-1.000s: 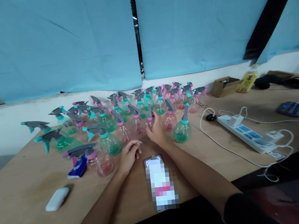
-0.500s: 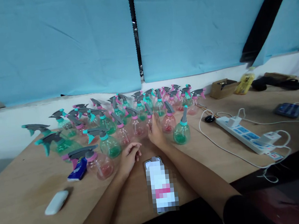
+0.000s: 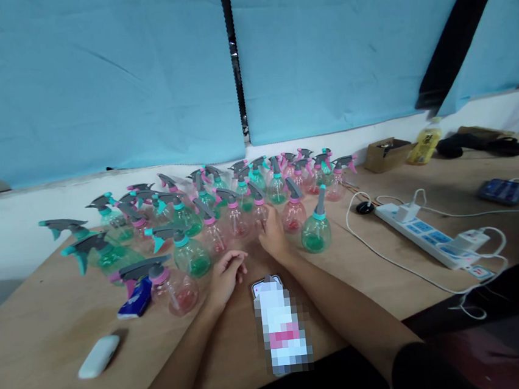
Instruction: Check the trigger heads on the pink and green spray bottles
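1. L hand & R hand near each other but apart.
2. R hand is at ctr pink-collar spray btl, fingers up along its R side, hiding part of the body. Can't tell if clamped on or just touching.
3. L hand: fingers loosely curled, apart from the btls; can't tell if it rests on wood-tone table or sits just above. Nearest on its L: teal-collar spray btl, green liquid in bottom.
4. Ctr btl stands upright in front part of the group, grey trigger head, btwn reddish spray btl (R) & clear pink-collar btl (L).
5. Front R end: green-liquid btl, teal collar, grey/teal head, just R of R forearm.
6. Front L: pink-collar btl w/ red liquid, its pink trigger over blue packet. White oval case nearer the person.
7. More spray btls, pink & teal trim mixed, packed behind, back twd white wall.
8. Smartphone btwn forearms, screen lit, mostly pixelated.
9. R side: white power strip w/ chargers plugged in, white cables looping; round black object by its far end; dark handheld device farther R.
10. Back R: cardboard box, yellow drink btl beside it. Blue curtains above.
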`<action>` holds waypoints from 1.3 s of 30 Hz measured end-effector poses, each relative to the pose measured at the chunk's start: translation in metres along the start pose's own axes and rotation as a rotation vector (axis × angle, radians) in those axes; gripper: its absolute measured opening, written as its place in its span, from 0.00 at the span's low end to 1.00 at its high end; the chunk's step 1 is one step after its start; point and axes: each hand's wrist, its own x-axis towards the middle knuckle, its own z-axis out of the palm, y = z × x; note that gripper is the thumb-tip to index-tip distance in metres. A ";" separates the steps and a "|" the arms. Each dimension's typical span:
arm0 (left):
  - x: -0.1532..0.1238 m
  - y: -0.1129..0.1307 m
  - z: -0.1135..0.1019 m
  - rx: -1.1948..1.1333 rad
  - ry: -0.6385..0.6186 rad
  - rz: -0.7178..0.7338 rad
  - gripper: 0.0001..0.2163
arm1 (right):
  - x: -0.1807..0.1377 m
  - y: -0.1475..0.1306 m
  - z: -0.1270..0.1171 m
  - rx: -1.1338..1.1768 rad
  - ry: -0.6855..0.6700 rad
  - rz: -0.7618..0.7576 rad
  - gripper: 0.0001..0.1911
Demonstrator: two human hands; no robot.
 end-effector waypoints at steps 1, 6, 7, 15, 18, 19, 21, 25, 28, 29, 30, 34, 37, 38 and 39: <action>0.000 0.000 0.000 -0.001 0.001 -0.001 0.13 | 0.000 -0.001 0.000 -0.002 -0.001 0.003 0.32; 0.001 0.000 0.001 -0.001 0.002 -0.006 0.13 | -0.002 0.002 0.001 -0.003 -0.080 -0.009 0.34; 0.001 0.000 0.001 -0.002 0.001 -0.006 0.13 | -0.003 0.003 0.002 0.002 -0.103 -0.012 0.36; 0.000 0.001 -0.001 0.016 -0.009 -0.008 0.13 | -0.007 0.011 0.012 0.037 -0.115 -0.004 0.38; 0.000 0.002 -0.002 0.026 -0.010 0.003 0.14 | -0.005 0.009 0.011 0.031 -0.082 -0.009 0.37; 0.000 0.002 -0.002 0.030 -0.010 0.005 0.14 | -0.005 0.007 0.011 0.025 -0.070 0.000 0.37; 0.001 0.002 -0.002 0.031 -0.012 0.006 0.14 | -0.005 0.001 0.007 0.010 -0.055 0.021 0.35; 0.001 0.002 -0.003 0.014 0.000 0.005 0.15 | -0.005 -0.019 -0.010 -0.038 -0.025 -0.022 0.33; 0.001 0.003 -0.003 0.017 0.009 0.008 0.15 | -0.001 -0.035 -0.031 -0.138 0.007 -0.134 0.35; 0.001 0.003 -0.002 0.020 0.009 0.010 0.16 | 0.001 -0.038 -0.037 -0.179 0.036 -0.150 0.36; 0.001 0.003 -0.002 0.022 0.006 0.013 0.16 | 0.004 -0.040 -0.042 -0.212 0.081 -0.153 0.36; 0.000 0.004 -0.002 0.028 0.000 0.020 0.16 | 0.017 -0.036 -0.053 -0.207 0.251 -0.099 0.35; 0.000 0.004 -0.002 0.021 0.009 0.004 0.16 | 0.024 -0.027 -0.054 -0.123 0.311 -0.065 0.33; 0.000 0.004 -0.002 0.015 0.011 -0.005 0.16 | 0.026 -0.025 -0.054 -0.103 0.328 -0.052 0.33; 0.000 0.004 -0.002 0.008 0.015 -0.011 0.16 | 0.026 -0.024 -0.054 -0.090 0.343 -0.038 0.32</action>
